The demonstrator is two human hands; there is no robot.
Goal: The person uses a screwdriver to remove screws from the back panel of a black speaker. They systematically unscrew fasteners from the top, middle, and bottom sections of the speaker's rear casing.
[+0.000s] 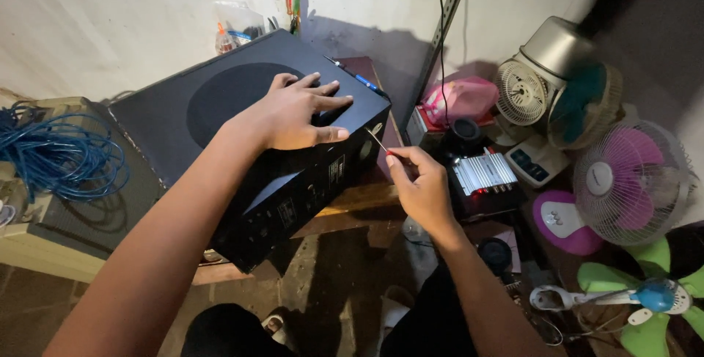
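While the right hand (422, 181) pinches a thin screwdriver (376, 139) between thumb and fingertips, its metal shaft slants toward ten o'clock, the tip meeting the end face of the black speaker cabinet (249, 130). The left hand (293, 111) lies flat on the cabinet's upper panel, fingers spread and pointing to three o'clock, pressing but not gripping. The cabinet rests tilted on a wooden bench (359, 199), its long axis running from seven o'clock up to one o'clock, a round dark grille on top. At four o'clock from the right hand sits a small silver amplifier (484, 174). Farther right stand several fans, one with a pink blade (631, 181). At nine o'clock a coil of blue cable (62, 155) lies on a beige box. A clear bag (235, 26) holding small tools hangs on the far wall.
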